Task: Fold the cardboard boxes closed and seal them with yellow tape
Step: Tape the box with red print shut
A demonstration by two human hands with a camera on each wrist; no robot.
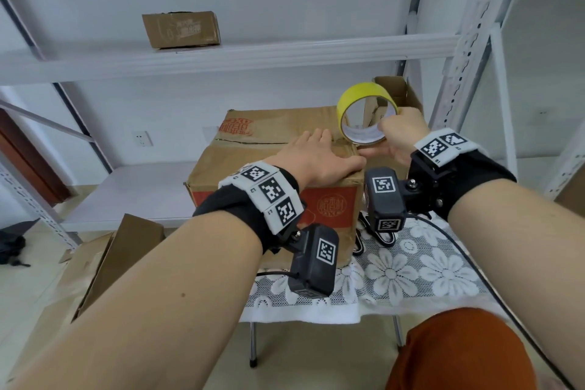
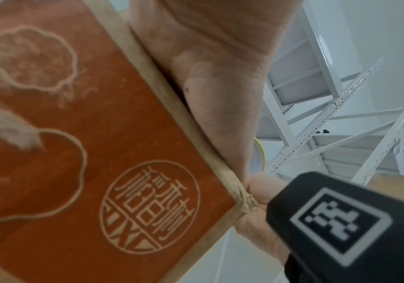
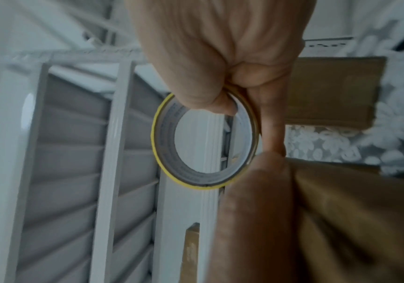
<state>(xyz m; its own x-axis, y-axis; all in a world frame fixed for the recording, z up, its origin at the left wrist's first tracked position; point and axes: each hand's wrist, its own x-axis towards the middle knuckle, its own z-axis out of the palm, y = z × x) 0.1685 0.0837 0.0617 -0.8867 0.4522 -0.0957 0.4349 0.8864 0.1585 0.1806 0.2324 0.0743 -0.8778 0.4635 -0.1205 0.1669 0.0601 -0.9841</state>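
Note:
A brown cardboard box [image 1: 253, 149] with red printing stands on the lace-covered table, its top flaps folded down. My left hand [image 1: 316, 152] lies flat on the near right part of the top, fingers straight, thumb at the right edge. The red printed side [image 2: 99, 153] fills the left wrist view, with the palm [image 2: 220, 76] over the top edge. My right hand [image 1: 400, 133] grips the yellow tape roll [image 1: 364, 111] at the box's right top corner, thumb inside the ring. In the right wrist view the roll [image 3: 159, 153] is pinched between thumb and fingers [image 3: 271, 134].
A second, open cardboard box [image 1: 399, 95] stands behind the roll. Another small box [image 1: 182, 29] sits on the upper white shelf [image 1: 285, 52]. Flattened cardboard [image 1: 104, 263] leans at the left on the floor. The lace tablecloth [image 1: 411, 272] covers the small table; camera cables run across it.

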